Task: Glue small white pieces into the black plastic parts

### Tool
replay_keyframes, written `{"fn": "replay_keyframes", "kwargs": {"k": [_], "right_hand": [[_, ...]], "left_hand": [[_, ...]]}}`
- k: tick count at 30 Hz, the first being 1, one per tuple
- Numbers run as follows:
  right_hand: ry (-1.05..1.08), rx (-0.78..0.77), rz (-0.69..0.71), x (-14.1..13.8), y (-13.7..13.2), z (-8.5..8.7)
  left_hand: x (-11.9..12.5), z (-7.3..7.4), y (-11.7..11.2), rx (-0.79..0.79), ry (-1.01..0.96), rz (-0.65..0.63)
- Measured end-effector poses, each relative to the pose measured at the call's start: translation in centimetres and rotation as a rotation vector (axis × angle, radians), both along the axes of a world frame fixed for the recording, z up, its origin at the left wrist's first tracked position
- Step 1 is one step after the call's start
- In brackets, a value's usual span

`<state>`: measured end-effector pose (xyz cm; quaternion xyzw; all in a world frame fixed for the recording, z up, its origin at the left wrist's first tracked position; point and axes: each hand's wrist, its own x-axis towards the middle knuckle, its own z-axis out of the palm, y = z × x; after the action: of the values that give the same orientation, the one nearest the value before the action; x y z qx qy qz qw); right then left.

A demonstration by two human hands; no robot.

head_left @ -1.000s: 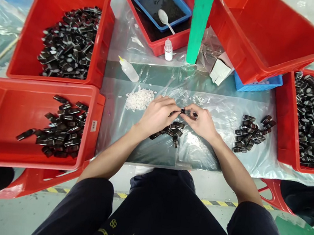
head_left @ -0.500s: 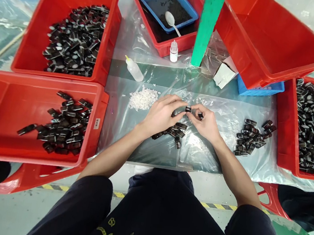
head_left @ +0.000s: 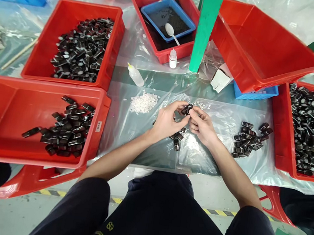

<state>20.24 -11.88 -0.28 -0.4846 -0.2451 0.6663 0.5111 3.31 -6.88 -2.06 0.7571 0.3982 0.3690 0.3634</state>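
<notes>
Between the fingers of my left hand (head_left: 168, 119) is a small glossy black part (head_left: 187, 109), held tilted above the table; its exact kind I cannot make out. My right hand (head_left: 202, 127) meets it from the other side, thumb and fingertips closed at its right end. Several similar black parts (head_left: 177, 140) lie on the plastic sheet beneath my hands, partly hidden by the left one. To the left of my hands is a heap of small white pieces (head_left: 143, 103), with more white bits scattered behind my fingers.
Red bins with black parts stand at left (head_left: 11, 115), back left (head_left: 115, 47) and right (head_left: 281, 155). A loose pile of black parts (head_left: 247, 140) lies at right. Behind are a squeeze bottle (head_left: 135, 76), a dropper bottle (head_left: 172, 60), a green post (head_left: 203, 35) and a tilted red bin (head_left: 268, 51).
The black part has turned from near level to tilted between my fingers. My right hand's fingers have curled in closer. The camera view has shifted slightly.
</notes>
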Motion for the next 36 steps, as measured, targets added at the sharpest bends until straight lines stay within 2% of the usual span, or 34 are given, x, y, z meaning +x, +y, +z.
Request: {"fn": "replay_keyframes", "kwargs": {"k": [7,11,15,17,20,23,26,29,32,36], "right_hand": [[0.198,-0.123,-0.038,-0.9,0.3,0.7],[0.227,-0.190,-0.044,-1.2,0.5,0.6],[0.207,-0.203,-0.064,-1.0,0.4,0.5],[0.204,-0.184,-0.081,-0.8,0.4,0.6],[0.211,-0.175,-0.100,-0.2,0.4,1.1],[0.196,-0.185,-0.122,0.2,0.5,1.5],[0.183,-0.173,-0.149,0.6,0.5,1.3],[0.191,-0.167,-0.180,0.7,0.4,0.9],[0.203,-0.173,-0.202,0.7,0.5,0.7],[0.232,-0.189,-0.216,0.7,0.6,0.7]], "left_hand": [[-0.1,0.2,-0.4,0.052,-0.024,0.089],[0.0,0.4,-0.8,0.089,0.008,-0.027],[0.0,0.4,-0.7,0.229,0.061,-0.211],[-0.4,0.6,-0.2,0.293,0.075,-0.261],[-1.3,1.1,0.9,0.329,0.120,-0.176],[-2.2,1.4,1.9,0.304,0.279,-0.121],[-2.5,0.8,2.3,0.285,0.484,-0.189],[-2.2,-0.1,1.9,0.299,0.598,-0.258],[-1.9,-0.3,1.7,0.280,0.581,-0.259],[-1.9,0.7,1.6,0.240,0.383,-0.119]]}}
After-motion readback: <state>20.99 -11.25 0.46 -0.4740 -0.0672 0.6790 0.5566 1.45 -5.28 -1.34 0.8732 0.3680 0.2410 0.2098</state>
